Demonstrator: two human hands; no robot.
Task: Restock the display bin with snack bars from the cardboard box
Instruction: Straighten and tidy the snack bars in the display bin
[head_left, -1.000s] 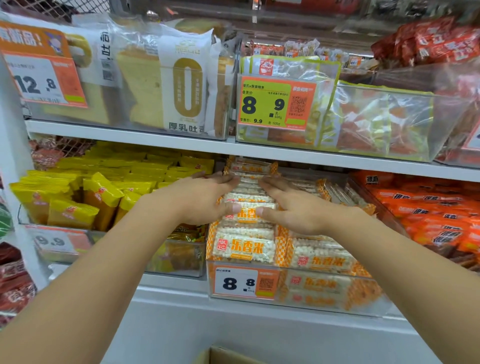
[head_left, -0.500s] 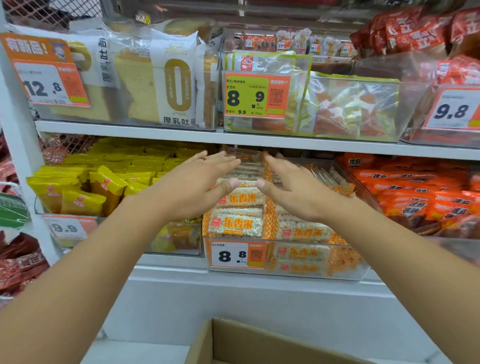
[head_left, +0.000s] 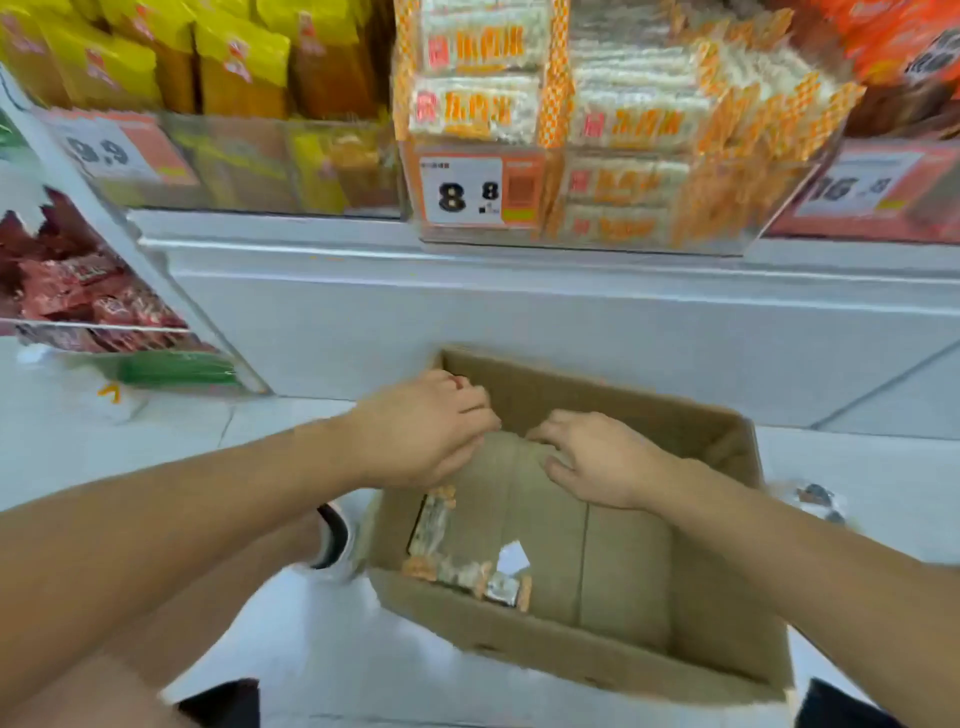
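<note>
Head view: both hands reached down into the nearly empty cardboard box (head_left: 722, 660) on the floor, below the well-filled display bin (head_left: 587, 228).

The left hand (head_left: 421, 431) and right hand (head_left: 597, 460) hovered side by side over the bare box bottom, fingers loosely curled and holding nothing; motion blur hid whether any fingertip touched the cardboard. The remaining snack bars (head_left: 462, 571) lay against the near-left wall, a few flat along the near wall and one standing on edge by the left wall, apart from both hands. They looked light, film-wrapped and probably slippery, with a puffed-rice filling likely to crumble if squeezed. A sound hold would seem to be across the long sides, several gathered together between thumb and fingers, rather than by the crimped orange ends.
</note>
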